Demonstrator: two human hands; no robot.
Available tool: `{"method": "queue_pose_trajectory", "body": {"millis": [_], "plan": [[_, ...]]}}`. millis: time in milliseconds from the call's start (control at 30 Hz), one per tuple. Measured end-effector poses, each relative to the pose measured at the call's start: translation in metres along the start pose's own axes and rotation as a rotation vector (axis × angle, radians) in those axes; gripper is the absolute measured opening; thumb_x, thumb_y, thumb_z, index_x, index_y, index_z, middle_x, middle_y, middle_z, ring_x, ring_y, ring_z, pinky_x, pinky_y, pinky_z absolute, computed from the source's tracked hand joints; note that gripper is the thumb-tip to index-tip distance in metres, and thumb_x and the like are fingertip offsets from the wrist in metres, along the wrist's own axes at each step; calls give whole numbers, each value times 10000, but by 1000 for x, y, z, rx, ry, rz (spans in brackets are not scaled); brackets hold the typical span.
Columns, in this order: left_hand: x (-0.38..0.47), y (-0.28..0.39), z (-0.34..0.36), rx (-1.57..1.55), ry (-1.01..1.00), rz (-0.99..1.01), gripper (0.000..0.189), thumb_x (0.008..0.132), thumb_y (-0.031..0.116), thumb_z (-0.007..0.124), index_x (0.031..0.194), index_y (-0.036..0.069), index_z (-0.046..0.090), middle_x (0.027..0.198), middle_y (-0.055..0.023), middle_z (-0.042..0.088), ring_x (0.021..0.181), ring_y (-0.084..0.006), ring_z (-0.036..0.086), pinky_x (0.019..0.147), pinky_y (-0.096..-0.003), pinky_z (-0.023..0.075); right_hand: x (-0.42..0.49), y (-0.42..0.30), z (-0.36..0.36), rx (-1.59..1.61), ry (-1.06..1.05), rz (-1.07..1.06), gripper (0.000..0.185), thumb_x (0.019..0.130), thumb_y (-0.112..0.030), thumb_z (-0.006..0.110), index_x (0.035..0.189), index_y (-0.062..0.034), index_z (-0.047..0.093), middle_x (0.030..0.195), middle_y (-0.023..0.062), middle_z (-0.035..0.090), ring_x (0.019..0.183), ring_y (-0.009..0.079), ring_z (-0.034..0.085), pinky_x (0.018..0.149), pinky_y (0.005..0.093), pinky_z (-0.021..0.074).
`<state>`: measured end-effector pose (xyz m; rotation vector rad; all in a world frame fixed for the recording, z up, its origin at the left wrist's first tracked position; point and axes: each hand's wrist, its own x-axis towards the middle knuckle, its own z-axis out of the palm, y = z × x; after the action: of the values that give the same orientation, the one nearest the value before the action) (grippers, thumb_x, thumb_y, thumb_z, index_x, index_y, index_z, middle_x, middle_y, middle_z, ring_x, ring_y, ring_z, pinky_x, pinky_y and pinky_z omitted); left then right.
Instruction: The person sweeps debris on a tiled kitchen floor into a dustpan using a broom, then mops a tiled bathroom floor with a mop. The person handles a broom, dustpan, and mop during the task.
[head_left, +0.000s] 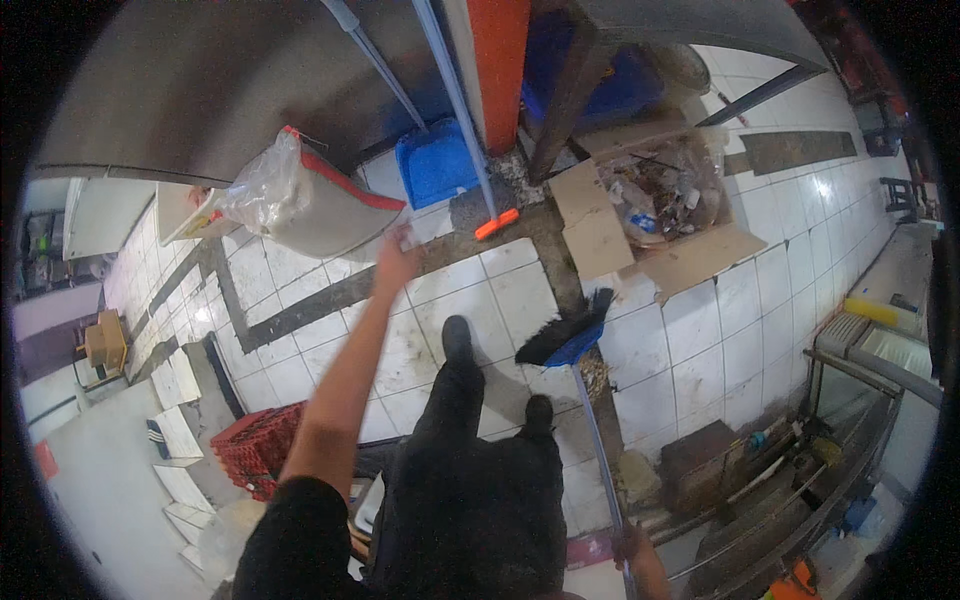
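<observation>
My right hand (637, 559) grips the grey handle of a broom (566, 334) with black bristles and a blue base. The broom head rests on the tiled floor, over a dark strip to the right of my feet. My left arm is stretched forward, and the left hand (397, 259), blurred, holds nothing visible. It is nearest to a pale bin (337, 206) with a red rim and a clear plastic bag over it. Beyond that hand stand a blue long-handled dustpan (437, 165) and an orange squeegee (496, 224) with a grey pole.
An open cardboard box (596, 225) full of rubbish stands ahead to the right, beside an orange-red post (496, 75). A metal rack (780, 480) lines the right side. Red crates (259, 450) and tiled steps (176, 431) are at the left.
</observation>
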<state>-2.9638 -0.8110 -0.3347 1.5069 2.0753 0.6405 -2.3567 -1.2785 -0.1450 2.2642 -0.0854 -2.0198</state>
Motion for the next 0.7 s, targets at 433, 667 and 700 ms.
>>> {"method": "queue_pose_trajectory", "body": {"millis": [433, 667, 700], "plan": [[415, 80, -149, -34, 230, -98, 589, 751, 396, 737, 1163, 2, 589, 1063, -200, 661, 1023, -345, 628, 882, -412, 484, -22, -76, 118, 797, -631, 316, 71, 866, -156, 622, 848, -88, 615, 617, 29, 556, 457, 157, 513, 385, 305, 419], [311, 76, -152, 128, 474, 118, 436, 787, 352, 716, 1043, 13, 622, 939, -186, 691, 917, -376, 656, 806, -442, 495, -54, -79, 152, -53, 38, -126, 117, 866, -208, 619, 942, -118, 616, 587, -1, 509, 410, 131, 464, 343, 295, 370], [291, 77, -159, 98, 484, 126, 404, 799, 335, 715, 1021, 8, 631, 942, -184, 693, 906, -364, 663, 801, -430, 498, -60, -77, 155, 107, 38, -9, 132, 871, -208, 616, 965, -115, 611, 588, -4, 504, 412, 124, 463, 345, 288, 368]]}}
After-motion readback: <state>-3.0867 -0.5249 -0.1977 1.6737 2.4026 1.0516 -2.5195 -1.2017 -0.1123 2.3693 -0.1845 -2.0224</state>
